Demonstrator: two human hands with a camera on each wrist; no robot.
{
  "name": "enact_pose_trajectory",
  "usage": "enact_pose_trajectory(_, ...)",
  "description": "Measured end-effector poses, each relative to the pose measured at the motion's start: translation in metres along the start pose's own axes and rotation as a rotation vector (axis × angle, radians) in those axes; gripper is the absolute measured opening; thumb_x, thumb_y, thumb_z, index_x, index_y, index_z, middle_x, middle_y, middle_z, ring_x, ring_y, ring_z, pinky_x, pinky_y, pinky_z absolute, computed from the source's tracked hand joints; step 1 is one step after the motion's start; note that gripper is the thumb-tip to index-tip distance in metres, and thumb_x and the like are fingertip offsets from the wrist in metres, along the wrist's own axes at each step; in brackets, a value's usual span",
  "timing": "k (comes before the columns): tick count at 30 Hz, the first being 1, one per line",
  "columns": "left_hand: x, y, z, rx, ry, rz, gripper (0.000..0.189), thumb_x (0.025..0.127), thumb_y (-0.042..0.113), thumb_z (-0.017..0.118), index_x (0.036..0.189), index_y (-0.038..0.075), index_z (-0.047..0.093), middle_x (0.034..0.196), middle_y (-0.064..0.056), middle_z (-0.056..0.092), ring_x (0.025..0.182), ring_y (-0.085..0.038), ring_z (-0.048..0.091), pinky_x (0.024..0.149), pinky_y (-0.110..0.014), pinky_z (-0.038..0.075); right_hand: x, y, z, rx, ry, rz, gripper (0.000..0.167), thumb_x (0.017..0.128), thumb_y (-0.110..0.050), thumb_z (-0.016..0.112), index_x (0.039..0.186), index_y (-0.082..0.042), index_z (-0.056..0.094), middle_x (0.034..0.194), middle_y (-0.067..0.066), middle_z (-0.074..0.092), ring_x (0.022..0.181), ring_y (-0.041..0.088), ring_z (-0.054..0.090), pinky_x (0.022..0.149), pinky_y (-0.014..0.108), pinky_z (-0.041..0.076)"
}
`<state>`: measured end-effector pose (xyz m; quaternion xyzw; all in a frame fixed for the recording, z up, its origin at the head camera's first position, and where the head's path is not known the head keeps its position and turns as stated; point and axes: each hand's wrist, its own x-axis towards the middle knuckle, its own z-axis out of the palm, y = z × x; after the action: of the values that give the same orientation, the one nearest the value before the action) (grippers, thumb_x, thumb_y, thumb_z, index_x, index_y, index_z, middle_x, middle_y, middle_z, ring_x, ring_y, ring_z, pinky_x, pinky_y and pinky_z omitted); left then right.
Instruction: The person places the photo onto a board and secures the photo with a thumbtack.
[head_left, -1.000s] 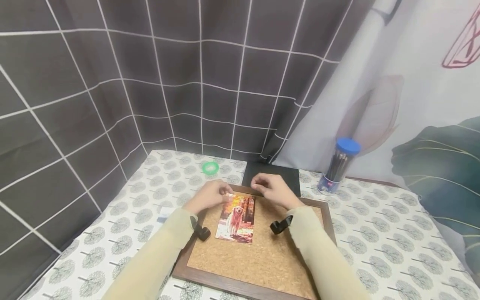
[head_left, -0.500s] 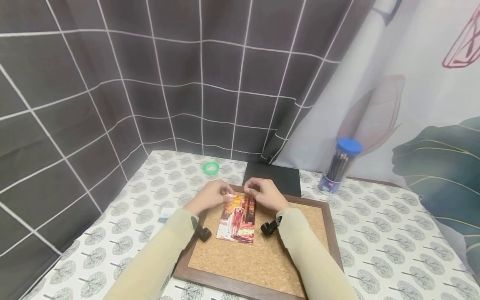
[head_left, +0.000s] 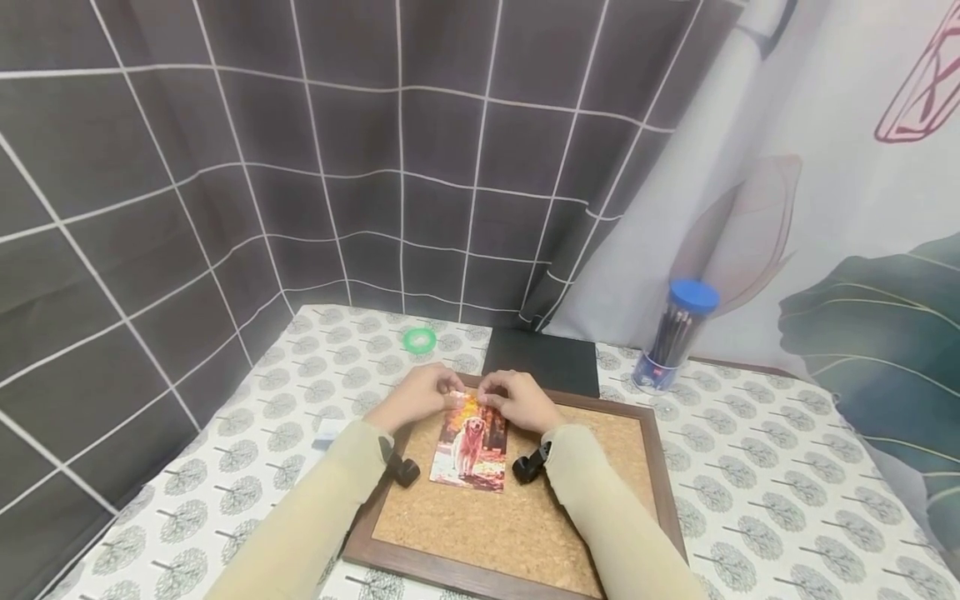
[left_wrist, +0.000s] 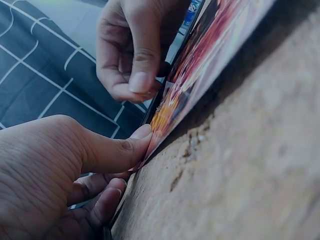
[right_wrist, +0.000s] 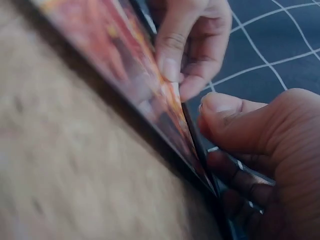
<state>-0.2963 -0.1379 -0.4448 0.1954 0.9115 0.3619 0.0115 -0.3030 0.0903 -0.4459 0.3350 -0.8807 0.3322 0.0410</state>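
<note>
A photo of a golden retriever (head_left: pixel 468 450) lies on the upper left of a wood-framed cork board (head_left: pixel 495 533). Its top left corner is pinched between thumb and fingers of my left hand (head_left: pixel 420 393), and in the left wrist view the photo's edge (left_wrist: pixel 162 120) stands a little off the cork. My right hand (head_left: pixel 521 402) is at the photo's top right, thumb and forefinger together. Between those fingertips and the photo I see what looks like a small clear strip of tape (left_wrist: pixel 172 88), though it is hard to make out.
Behind the frame lies a flat black panel (head_left: pixel 543 358). A green tape roll (head_left: pixel 420 340) rests at the back left. To the right stands a clear tub of dark sticks with a blue lid (head_left: pixel 693 296). Something pale (head_left: pixel 326 433) is partly hidden by the left sleeve.
My right hand has moved left and down, from beyond the photo's right side to its top edge near the left hand. The left hand keeps its pinch on the photo.
</note>
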Motion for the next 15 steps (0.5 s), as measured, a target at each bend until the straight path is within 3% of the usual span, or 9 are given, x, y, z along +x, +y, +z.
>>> enact_pose_trajectory(4, 0.0004, 0.0001, 0.0002, 0.004, -0.001, 0.001, 0.017, 0.082, 0.020, 0.081, 0.096, 0.019, 0.073, 0.089, 0.005, 0.063, 0.082, -0.014, 0.059, 0.077, -0.035, 0.051, -0.0006, 0.0018, 0.0027, -0.013, 0.015, -0.015, 0.005, 0.091, -0.020, 0.075, 0.090, -0.017, 0.070, 0.090, -0.007, 0.065, 0.088, 0.014, 0.060, 0.085, 0.039, 0.050)
enact_pose_trajectory(15, 0.0009, -0.0003, 0.0003, 0.017, -0.008, 0.003, 0.017, 0.082, 0.021, 0.081, 0.097, 0.019, 0.073, 0.089, 0.006, 0.064, 0.082, -0.013, 0.059, 0.078, -0.034, 0.051, -0.0009, 0.0062, 0.0019, 0.005, -0.013, 0.054, 0.005, 0.092, -0.021, 0.074, 0.088, -0.019, 0.071, 0.090, -0.006, 0.061, 0.090, 0.014, 0.057, 0.085, 0.037, 0.048)
